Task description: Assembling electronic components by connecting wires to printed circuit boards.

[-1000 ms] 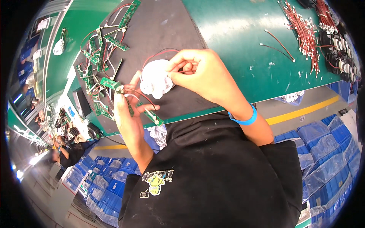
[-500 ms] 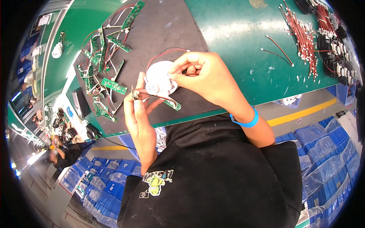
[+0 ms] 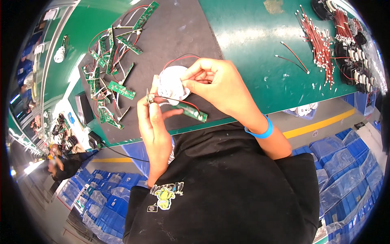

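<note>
A white round plastic part (image 3: 172,81) is held over the dark mat between my two hands. My left hand (image 3: 155,124) is closed, its thumb and index finger pinching a small circuit board (image 3: 150,98) seen nearly edge-on, with other fingers under the white part. Dark and red wires run from there to a green circuit board (image 3: 194,112) just below the white part. My right hand (image 3: 217,83) is closed, thumb and index finger pinched at the white part's right rim. A thin red and black wire (image 3: 178,58) arcs above the part and passes behind my right hand.
Several wired green circuit boards (image 3: 122,90) lie on the dark mat (image 3: 178,24) at left. Bundled red wires (image 3: 319,49) and two loose wires (image 3: 294,57) lie on the green table at right. Black-and-white parts (image 3: 357,67) fill the right end. Blue bins (image 3: 345,162) stand beyond the table edge.
The green board below the white part has swung to the right and shows more. My left hand has shifted slightly right. My right hand stays at the rim.
</note>
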Action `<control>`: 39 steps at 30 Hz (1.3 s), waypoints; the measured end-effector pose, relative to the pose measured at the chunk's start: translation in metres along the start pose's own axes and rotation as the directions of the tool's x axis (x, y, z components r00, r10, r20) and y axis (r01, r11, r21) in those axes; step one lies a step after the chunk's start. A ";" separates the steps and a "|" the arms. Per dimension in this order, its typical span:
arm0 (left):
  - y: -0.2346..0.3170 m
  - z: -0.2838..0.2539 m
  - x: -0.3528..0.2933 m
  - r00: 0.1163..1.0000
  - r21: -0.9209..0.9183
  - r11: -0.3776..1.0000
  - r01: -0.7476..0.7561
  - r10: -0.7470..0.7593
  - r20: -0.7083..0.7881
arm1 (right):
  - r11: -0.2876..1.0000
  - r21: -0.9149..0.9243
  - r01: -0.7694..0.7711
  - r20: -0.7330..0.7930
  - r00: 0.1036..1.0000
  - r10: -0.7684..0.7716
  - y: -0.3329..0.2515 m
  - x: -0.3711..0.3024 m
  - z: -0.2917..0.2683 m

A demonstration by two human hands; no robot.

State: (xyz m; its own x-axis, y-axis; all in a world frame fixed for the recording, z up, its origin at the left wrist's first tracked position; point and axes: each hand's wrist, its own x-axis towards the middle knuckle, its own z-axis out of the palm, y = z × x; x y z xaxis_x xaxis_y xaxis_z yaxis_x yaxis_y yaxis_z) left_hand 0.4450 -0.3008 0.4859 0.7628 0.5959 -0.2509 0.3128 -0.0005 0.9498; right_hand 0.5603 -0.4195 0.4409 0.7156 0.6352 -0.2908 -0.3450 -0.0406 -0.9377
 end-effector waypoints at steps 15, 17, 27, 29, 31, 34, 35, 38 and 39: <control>-0.025 -0.067 0.000 0.971 -0.740 0.671 0.054 0.137 0.196 | 0.870 -0.440 0.224 -0.231 0.908 -0.350 -0.014 -0.005 -0.024; -0.025 -0.065 0.000 0.975 -0.728 0.683 0.059 0.118 0.189 | 0.890 -0.337 0.308 -0.283 0.868 -0.408 -0.012 -0.005 -0.022; -0.024 -0.062 -0.007 0.967 -0.602 0.795 0.070 0.094 0.236 | 0.922 -0.075 0.381 -0.348 0.856 -0.382 -0.020 -0.004 -0.011; -0.025 -0.063 -0.009 0.970 -0.609 0.790 0.074 0.086 0.229 | 0.910 -0.038 0.412 -0.329 0.855 -0.401 -0.021 -0.003 -0.011; -0.029 -0.064 -0.010 0.953 -0.645 0.756 0.111 0.104 0.285 | 0.891 0.220 0.396 -0.285 0.900 -0.330 -0.020 -0.005 -0.016; -0.029 -0.058 -0.006 0.930 -0.645 0.748 0.155 0.110 0.351 | 0.767 0.450 0.457 -0.276 0.888 -0.367 -0.014 0.001 -0.015; -0.026 -0.055 -0.007 0.930 -0.636 0.751 0.176 0.086 0.358 | 0.672 0.546 0.500 -0.290 0.866 -0.408 -0.013 0.003 -0.013; -0.018 -0.049 -0.009 0.926 -0.634 0.738 0.232 0.032 0.375 | 0.686 0.567 0.455 -0.166 0.879 -0.446 -0.023 0.002 0.005; -0.016 -0.048 -0.009 0.929 -0.639 0.735 0.228 0.032 0.369 | 0.689 0.609 0.393 -0.008 0.872 -0.490 -0.027 -0.001 0.009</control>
State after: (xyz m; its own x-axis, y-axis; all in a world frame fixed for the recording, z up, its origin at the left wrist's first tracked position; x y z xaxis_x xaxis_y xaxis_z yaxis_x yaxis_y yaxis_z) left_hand 0.4058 -0.2678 0.4822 0.9274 0.2574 -0.2716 0.0425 0.6487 0.7599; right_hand 0.5631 -0.4121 0.4687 0.7980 0.5672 0.2039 -0.3263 0.6910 -0.6450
